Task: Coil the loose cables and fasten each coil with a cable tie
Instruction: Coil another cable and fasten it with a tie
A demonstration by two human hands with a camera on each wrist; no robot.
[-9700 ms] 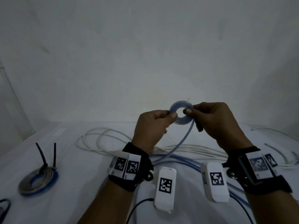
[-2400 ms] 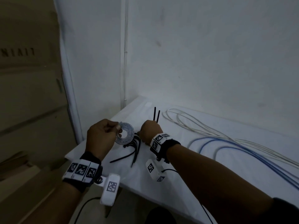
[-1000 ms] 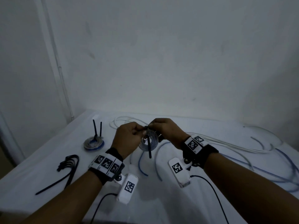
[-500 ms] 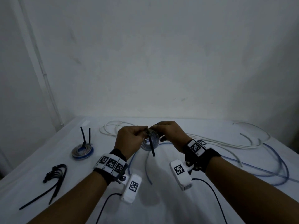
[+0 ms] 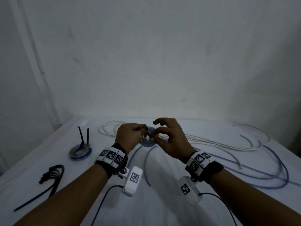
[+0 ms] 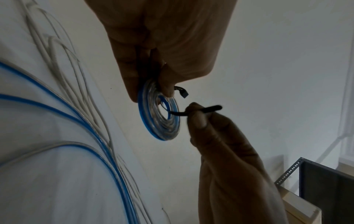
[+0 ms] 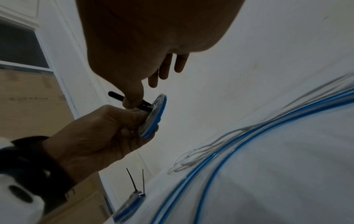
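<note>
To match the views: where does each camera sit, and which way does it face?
Head: worn on the head, looks forward and down at the table; both forearms show.
Left wrist: looks along the left hand, which holds the coil; right hand shows too.
Right wrist: looks along the right hand, which pinches the tie; left hand shows too.
Shared: all three see coil and tie.

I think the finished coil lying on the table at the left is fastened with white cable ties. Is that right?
Not quite: the finished coil on the table at the left is fastened with black cable ties, not white. The head view shows their dark tails standing up.
</note>
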